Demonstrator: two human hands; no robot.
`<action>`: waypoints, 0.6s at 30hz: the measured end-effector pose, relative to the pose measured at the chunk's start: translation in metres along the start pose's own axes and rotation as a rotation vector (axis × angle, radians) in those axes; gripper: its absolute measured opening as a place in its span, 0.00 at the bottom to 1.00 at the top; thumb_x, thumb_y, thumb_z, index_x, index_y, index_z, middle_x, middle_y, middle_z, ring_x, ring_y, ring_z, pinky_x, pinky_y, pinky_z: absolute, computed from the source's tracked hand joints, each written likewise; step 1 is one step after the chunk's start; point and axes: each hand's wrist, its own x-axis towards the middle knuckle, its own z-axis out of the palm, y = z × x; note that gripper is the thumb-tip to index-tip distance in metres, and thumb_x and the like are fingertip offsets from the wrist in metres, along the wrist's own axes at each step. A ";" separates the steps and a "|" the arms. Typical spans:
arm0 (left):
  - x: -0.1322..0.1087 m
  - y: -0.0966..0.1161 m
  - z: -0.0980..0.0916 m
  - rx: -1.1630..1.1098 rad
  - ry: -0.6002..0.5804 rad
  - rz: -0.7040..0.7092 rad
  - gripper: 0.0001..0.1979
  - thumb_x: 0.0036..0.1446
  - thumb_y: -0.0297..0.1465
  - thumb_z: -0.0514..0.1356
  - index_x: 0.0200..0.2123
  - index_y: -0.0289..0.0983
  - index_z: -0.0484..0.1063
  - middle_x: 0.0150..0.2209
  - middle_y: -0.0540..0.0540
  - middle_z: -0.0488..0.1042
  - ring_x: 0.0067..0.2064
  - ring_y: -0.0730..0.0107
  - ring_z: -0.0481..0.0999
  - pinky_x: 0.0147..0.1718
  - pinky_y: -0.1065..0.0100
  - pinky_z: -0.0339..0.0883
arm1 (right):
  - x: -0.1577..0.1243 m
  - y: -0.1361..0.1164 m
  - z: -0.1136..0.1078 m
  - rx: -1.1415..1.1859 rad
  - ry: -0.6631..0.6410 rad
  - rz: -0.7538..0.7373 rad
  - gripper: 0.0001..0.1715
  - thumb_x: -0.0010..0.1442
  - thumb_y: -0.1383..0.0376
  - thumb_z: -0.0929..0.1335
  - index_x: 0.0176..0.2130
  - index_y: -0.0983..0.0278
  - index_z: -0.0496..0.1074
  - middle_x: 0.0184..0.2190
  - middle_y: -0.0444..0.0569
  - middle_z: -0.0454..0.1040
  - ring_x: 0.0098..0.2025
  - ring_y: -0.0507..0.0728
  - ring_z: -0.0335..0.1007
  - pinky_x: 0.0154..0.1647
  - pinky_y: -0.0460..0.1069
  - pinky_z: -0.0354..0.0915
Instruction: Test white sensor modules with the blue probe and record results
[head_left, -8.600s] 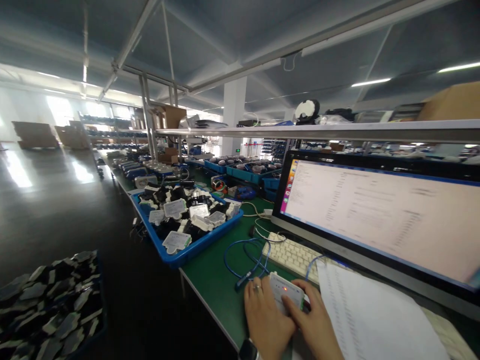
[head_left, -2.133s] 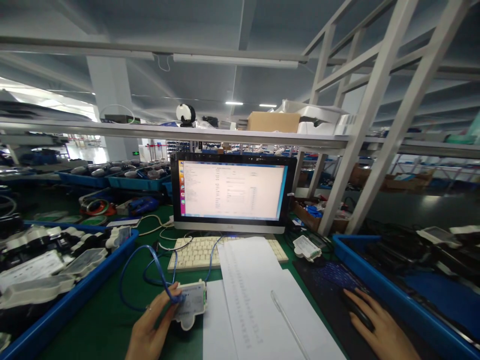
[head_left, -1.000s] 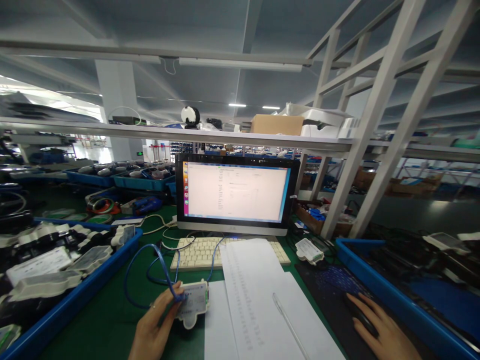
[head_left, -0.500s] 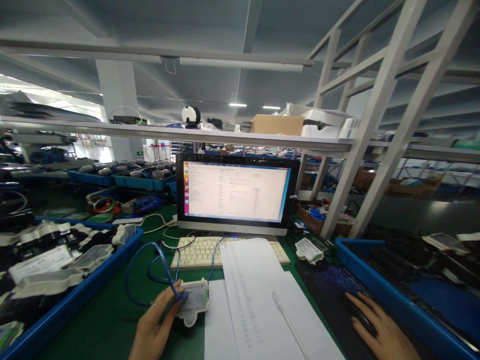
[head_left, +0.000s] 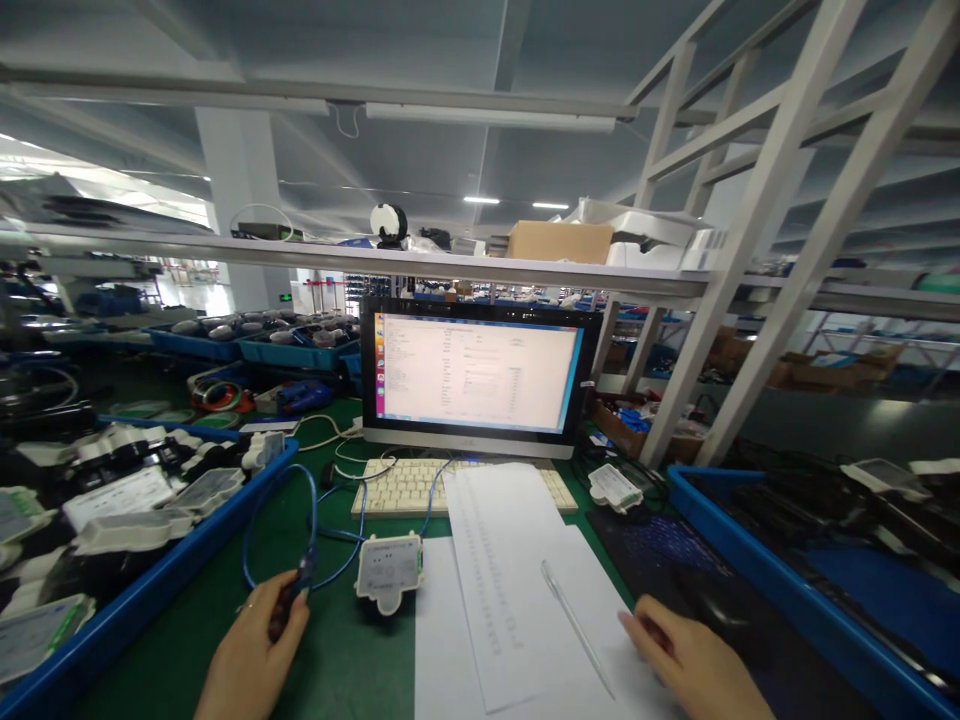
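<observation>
My left hand (head_left: 259,640) is at the left of the green bench top, its fingers closed on the plug end of a blue cable (head_left: 306,572). The cable loops up and back toward the keyboard. Right of that hand, apart from the plug, a white-cased module with a grey label (head_left: 389,570) lies on the bench. My right hand (head_left: 686,655) hovers by the right edge of the paper sheets (head_left: 499,590), loosely curled, thumb apart, with nothing seen in it. The black computer mouse (head_left: 709,605) sits on the dark mat behind it. A pen (head_left: 577,630) lies on the paper.
A monitor (head_left: 472,375) stands behind a cream keyboard (head_left: 397,485). Blue bins flank the bench: a left bin (head_left: 161,570) full of cased modules and a right bin (head_left: 787,590) with dark parts. Another white module (head_left: 615,488) lies near the mat. A shelf (head_left: 450,262) crosses above.
My left hand has drawn the blue cable's plug away from the module and moved left, leaving the module on the bench. My right hand has left the mouse and shifted left toward the paper.
</observation>
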 end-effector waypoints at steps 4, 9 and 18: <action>-0.006 -0.007 -0.004 0.244 -0.164 -0.015 0.22 0.54 0.45 0.45 0.37 0.39 0.71 0.34 0.45 0.75 0.32 0.61 0.77 0.29 0.64 0.70 | 0.013 -0.046 0.005 -0.089 -0.211 0.010 0.20 0.60 0.54 0.60 0.22 0.61 0.66 0.21 0.47 0.73 0.26 0.59 0.70 0.24 0.47 0.53; -0.030 0.023 0.002 0.373 0.035 0.188 0.24 0.56 0.42 0.44 0.43 0.33 0.71 0.39 0.37 0.71 0.40 0.54 0.73 0.39 0.56 0.69 | 0.031 -0.056 0.010 -0.036 -0.332 -0.053 0.13 0.54 0.61 0.64 0.21 0.64 0.67 0.24 0.49 0.73 0.28 0.57 0.68 0.25 0.47 0.51; -0.123 0.117 0.067 -0.011 -0.047 0.855 0.19 0.57 0.36 0.52 0.50 0.33 0.66 0.46 0.40 0.72 0.49 0.61 0.70 0.46 0.63 0.68 | 0.024 -0.063 0.014 1.027 -0.332 0.329 0.14 0.42 0.55 0.66 0.24 0.61 0.60 0.13 0.36 0.58 0.13 0.46 0.47 0.13 0.42 0.40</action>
